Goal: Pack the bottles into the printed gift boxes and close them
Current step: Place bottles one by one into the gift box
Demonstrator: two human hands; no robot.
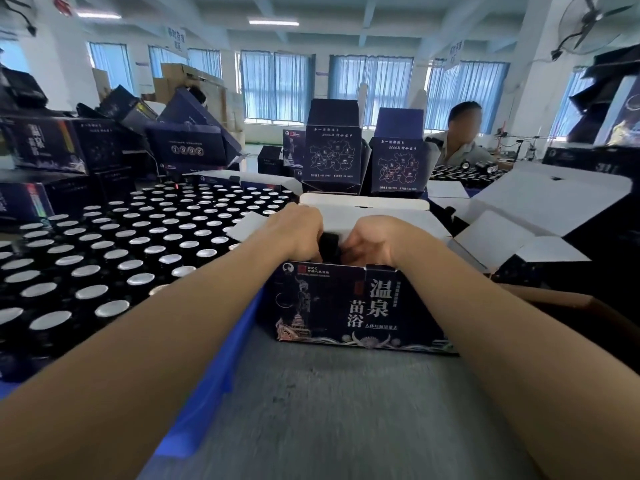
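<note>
Gripping what looks like a black bottle (329, 244), the left hand (298, 233) and right hand (374, 244) both curl round it at the mouth of the open navy printed cardboard gift box (363, 306) on the grey desk (329, 427), probably to steer it in straight. Silver-capped dark bottles (138, 241) sit handy alongside.

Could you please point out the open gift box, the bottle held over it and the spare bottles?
gift box (360, 306): head view, on its printed front panel.
bottle (329, 245): head view, on its dark body at the box's opening.
spare bottles (139, 241): head view, on one silver cap at the left.
</note>
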